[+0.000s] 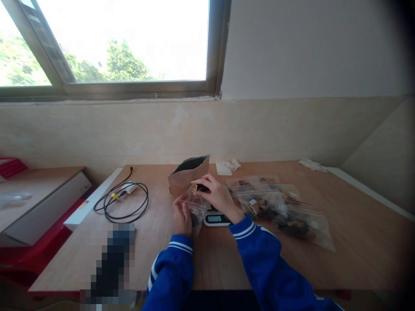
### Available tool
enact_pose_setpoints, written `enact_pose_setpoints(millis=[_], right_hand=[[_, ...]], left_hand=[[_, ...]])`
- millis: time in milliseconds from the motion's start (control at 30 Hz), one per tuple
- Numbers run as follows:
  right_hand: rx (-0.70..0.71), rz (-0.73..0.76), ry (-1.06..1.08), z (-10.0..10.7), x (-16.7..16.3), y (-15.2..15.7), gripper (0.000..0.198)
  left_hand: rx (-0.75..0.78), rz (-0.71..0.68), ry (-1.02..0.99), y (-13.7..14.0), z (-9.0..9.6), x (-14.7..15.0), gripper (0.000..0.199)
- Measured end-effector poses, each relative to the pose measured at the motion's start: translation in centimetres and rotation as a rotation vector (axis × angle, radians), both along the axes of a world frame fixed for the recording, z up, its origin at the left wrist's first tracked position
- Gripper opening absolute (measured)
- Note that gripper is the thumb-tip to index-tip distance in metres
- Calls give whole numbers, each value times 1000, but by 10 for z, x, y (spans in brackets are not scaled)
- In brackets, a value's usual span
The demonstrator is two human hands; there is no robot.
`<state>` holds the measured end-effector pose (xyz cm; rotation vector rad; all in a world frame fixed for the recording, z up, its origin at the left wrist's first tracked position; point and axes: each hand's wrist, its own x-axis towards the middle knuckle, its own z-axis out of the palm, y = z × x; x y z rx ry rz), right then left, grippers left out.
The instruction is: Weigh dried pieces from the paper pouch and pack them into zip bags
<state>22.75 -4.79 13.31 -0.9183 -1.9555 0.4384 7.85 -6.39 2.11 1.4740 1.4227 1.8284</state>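
My left hand (183, 216) is closed around the side of a clear zip bag (197, 214) with a red seal line, tilted in front of the paper pouch. Just above the bag's mouth, my right hand (218, 196) pinches a dark brown piece with a pale underside (201, 188), which looks like a dried mushroom. Behind both hands a brown paper pouch (181, 181) stands upright with its top gaping and a dark lining. Partly hidden under my right wrist is a small digital scale (215, 219); its display is lit but too small to read.
Several clear zip bags (266, 203) with dark brown pieces overlap on the right of the wooden table (223, 263). A coiled black cable (106, 211) with a white adapter (129, 187) lies left. Crumpled tissue (231, 165) rests at the back. A blurred-out dark object (112, 263) is at front left.
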Motion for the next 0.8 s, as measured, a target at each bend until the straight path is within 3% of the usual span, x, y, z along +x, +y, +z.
enact_pose_setpoints(millis=[100, 233, 800], right_hand=[[-94, 91, -50, -6, -1, -5, 28], [-155, 79, -82, -15, 3, -4, 33], [-160, 100, 18, -3, -8, -15, 34]], left_hand=[[47, 14, -6, 0, -3, 0, 42], [62, -7, -25, 0, -4, 0, 42], [102, -10, -58, -3, -4, 1, 45]])
